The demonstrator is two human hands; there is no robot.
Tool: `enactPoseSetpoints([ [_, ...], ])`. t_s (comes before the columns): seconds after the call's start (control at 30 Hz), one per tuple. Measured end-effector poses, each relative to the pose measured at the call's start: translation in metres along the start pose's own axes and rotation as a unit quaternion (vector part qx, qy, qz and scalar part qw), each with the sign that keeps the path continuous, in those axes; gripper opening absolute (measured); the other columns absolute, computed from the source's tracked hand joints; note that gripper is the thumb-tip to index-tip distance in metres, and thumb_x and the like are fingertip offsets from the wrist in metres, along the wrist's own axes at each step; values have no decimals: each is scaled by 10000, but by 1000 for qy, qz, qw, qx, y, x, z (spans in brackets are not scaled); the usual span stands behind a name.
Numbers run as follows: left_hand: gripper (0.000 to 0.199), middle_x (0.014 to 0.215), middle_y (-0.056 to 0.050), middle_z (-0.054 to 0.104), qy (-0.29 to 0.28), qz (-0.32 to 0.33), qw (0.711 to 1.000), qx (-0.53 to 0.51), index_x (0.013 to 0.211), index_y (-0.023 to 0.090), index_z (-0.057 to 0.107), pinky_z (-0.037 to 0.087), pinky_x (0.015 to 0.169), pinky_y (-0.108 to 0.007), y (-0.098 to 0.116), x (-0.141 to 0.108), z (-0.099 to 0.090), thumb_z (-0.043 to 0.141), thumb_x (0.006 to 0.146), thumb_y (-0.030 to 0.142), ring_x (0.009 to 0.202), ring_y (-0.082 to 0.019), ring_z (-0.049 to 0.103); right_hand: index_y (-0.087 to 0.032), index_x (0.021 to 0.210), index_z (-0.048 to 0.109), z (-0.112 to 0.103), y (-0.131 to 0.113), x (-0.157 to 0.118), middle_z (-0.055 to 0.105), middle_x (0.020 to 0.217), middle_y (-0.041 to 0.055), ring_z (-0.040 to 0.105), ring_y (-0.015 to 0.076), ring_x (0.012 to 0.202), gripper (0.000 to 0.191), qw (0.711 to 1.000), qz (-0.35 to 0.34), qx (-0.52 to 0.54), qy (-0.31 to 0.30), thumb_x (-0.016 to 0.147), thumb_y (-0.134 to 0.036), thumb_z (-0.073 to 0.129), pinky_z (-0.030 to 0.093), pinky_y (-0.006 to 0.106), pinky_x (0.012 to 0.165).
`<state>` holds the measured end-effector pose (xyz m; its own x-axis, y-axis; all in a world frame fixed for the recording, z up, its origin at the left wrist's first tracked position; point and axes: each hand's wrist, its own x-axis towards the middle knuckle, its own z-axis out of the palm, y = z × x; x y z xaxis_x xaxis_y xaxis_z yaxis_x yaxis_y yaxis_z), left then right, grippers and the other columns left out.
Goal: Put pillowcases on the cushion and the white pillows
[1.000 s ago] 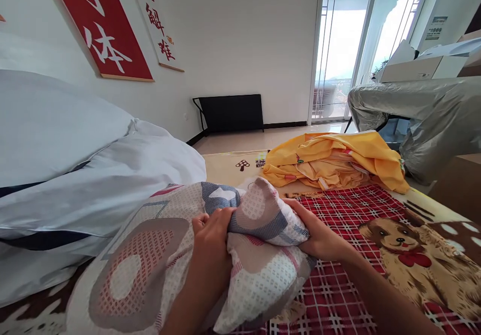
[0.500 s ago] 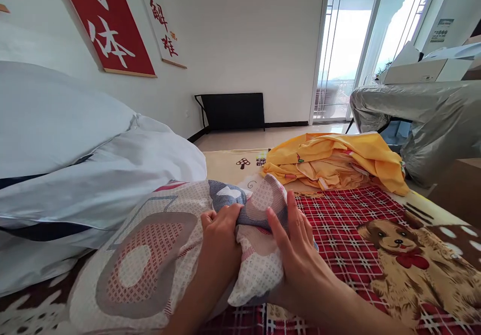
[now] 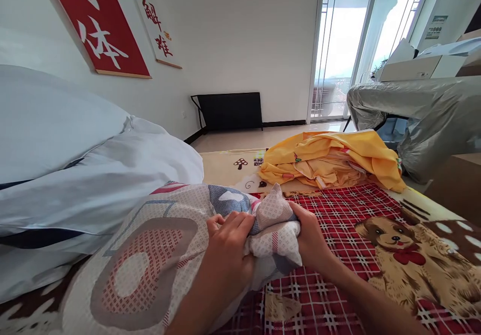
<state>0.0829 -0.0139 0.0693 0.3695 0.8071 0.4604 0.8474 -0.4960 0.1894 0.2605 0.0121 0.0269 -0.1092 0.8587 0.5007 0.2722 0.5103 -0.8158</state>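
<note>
A patterned pillow [image 3: 150, 255] in grey, white and red lies in front of me, its right end bunched up. My left hand [image 3: 233, 239] presses down on the pillowcase fabric near that end, fingers curled into it. At the right my right hand [image 3: 310, 232] wraps round the gathered end of the pillowcase; most of its fingers are hidden behind the cloth. A bunched corner [image 3: 274, 209] of the case sticks up between the two hands.
White bedding [image 3: 150, 149] is heaped at the left. A crumpled yellow cloth [image 3: 338, 157] lies at the far right of the red checked blanket [image 3: 319, 300] with a dog print. Beyond stand a plastic-covered piece of furniture [image 3: 432, 104] and a cardboard box [image 3: 456, 184].
My right hand has gone from spread fingers against the pillow's end to wrapping round it. The bunched end has shifted right and my left hand has moved slightly right and down.
</note>
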Motion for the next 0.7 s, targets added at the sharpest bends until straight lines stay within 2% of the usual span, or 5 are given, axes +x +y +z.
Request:
enactPoseSetpoints([
  [0.1,446,1131,-117,620,-60,45,996,49,1131,149,519,328,937,-472,-6,-3,-1,447,692,159,1095,-285,529,-142,843,659,-3,11,8,640,744,14,556,181,705,227,998,14,56,-1,631,-221,648,441,250,639],
  [0.23,881,1461,-188,383,-79,123,980,138,1474,127,119,346,1002,-511,-13,-14,3,549,760,414,1332,-329,368,-124,839,667,-5,23,16,633,727,3,552,168,694,223,995,12,96,6,634,-205,637,453,247,658],
  [0.33,1125,1539,-211,198,-106,127,971,175,1495,172,-85,356,1006,-537,-13,-20,10,619,675,488,1395,-358,258,-126,881,679,-6,29,20,655,760,8,568,176,714,260,993,4,119,5,639,-214,644,465,251,672],
  [0.43,1143,1569,-166,92,-148,117,964,185,1473,265,-185,310,1035,-576,-17,-19,12,618,670,390,1422,-338,193,-138,872,689,-9,32,22,664,760,7,569,173,696,249,991,-10,131,8,649,-238,642,471,252,666],
  [0.7,1148,1583,-141,-15,-141,72,974,164,1453,276,-209,163,1082,-607,-34,-5,0,625,668,358,1448,-331,27,-155,751,670,-14,37,21,600,692,0,501,153,664,171,986,-16,149,-75,634,-268,615,431,242,622],
])
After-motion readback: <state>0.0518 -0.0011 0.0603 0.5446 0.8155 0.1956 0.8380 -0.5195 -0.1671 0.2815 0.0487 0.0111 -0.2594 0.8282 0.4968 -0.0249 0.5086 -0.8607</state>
